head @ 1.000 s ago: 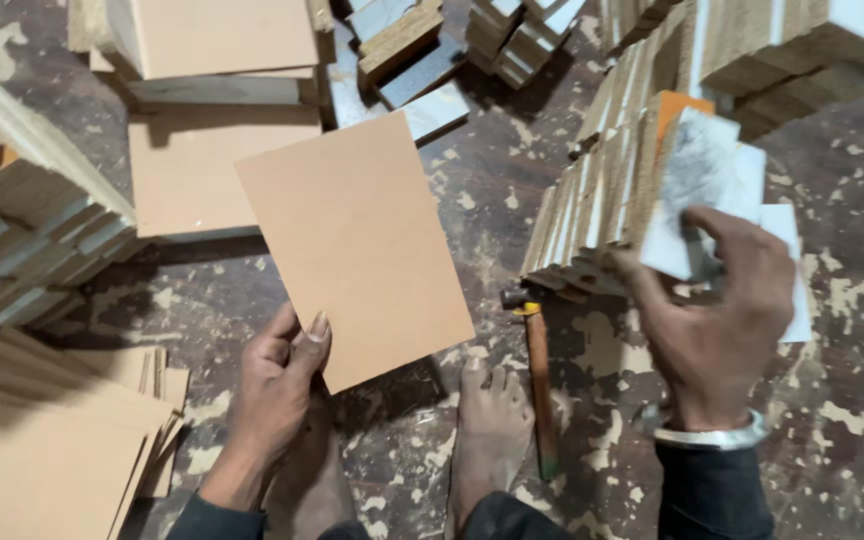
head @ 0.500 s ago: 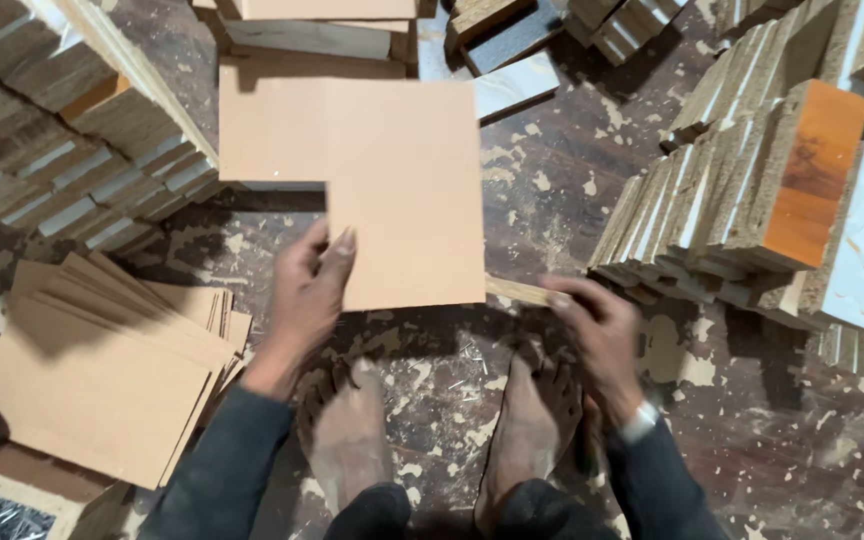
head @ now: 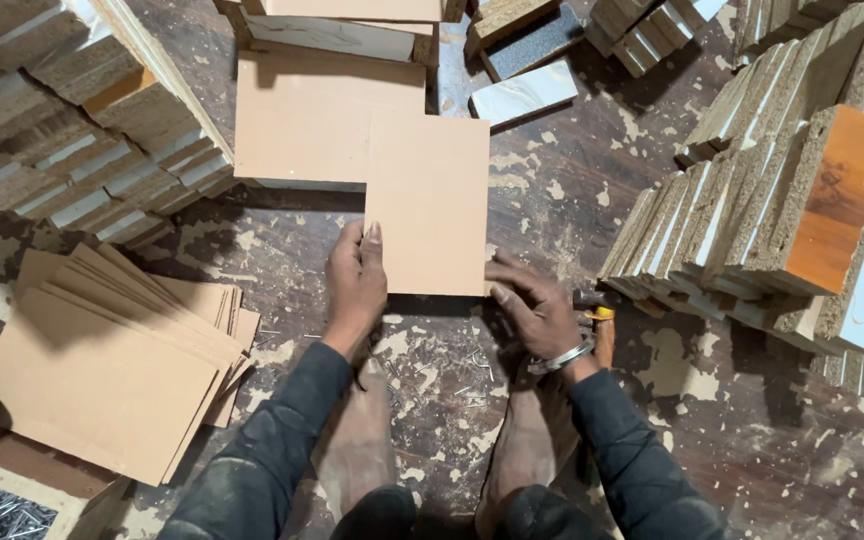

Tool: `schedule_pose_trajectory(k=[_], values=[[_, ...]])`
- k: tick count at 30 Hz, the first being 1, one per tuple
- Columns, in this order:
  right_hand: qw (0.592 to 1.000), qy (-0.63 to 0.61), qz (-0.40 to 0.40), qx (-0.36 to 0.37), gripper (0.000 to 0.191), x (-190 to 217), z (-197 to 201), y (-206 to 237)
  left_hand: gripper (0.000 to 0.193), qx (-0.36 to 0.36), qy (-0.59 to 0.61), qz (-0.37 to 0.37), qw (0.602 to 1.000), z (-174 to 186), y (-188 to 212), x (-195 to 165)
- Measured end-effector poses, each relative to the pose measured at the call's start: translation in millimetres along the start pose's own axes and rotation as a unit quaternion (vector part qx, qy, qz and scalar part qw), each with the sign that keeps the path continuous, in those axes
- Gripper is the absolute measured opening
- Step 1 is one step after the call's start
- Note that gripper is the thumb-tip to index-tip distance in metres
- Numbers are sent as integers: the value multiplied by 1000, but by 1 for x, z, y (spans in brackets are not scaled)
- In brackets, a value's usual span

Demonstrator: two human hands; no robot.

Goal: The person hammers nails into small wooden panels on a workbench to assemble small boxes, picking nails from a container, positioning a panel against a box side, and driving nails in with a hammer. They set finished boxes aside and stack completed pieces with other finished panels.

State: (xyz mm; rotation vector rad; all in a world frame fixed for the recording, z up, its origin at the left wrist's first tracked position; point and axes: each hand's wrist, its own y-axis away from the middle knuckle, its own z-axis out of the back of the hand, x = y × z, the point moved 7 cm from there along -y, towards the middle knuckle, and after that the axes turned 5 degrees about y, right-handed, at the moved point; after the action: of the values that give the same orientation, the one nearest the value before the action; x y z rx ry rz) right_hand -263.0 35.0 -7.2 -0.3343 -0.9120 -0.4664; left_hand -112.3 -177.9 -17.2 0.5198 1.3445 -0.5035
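Two hands, left (head: 355, 285) and right (head: 532, 305), pinched a thin board (head: 428, 205) by its near corners, flat above the floor (head: 572, 190); loose nails (head: 467, 375) beside bare feet (head: 357, 440) risked a puncture, and the light grip a slip.

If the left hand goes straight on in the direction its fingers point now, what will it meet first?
The left hand points up along the edge of the brown board it holds. Going on, it would probably first meet the larger flat board lying beyond; the height between them is unclear.
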Motion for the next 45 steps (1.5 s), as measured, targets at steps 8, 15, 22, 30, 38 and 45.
schedule_pose_trajectory(k=[8, 15, 22, 30, 38, 45], values=[[991, 75, -63, -95, 21, 9, 4, 2, 34, -18, -41, 45, 998, -9, 7, 8], [990, -23, -128, -53, 18, -11, -1, 8, 31, -40, -55, -10, 998, -13, 3, -3], [990, -8, -136, -27, 22, -25, -16, 4, 27, -59, -70, 35, 995, -6, 5, 3], [993, -50, -106, -5, 37, -15, -19, 7, 35, -59, -37, 41, 997, -2, 7, 13], [990, -76, -117, -24, 27, -11, -21, -5, 28, 5, -22, 12, 1000, 1, 12, 12], [976, -170, -133, -28, 28, -3, -22, -4, 18, -62, -8, 52, 997, 31, 24, -17]])
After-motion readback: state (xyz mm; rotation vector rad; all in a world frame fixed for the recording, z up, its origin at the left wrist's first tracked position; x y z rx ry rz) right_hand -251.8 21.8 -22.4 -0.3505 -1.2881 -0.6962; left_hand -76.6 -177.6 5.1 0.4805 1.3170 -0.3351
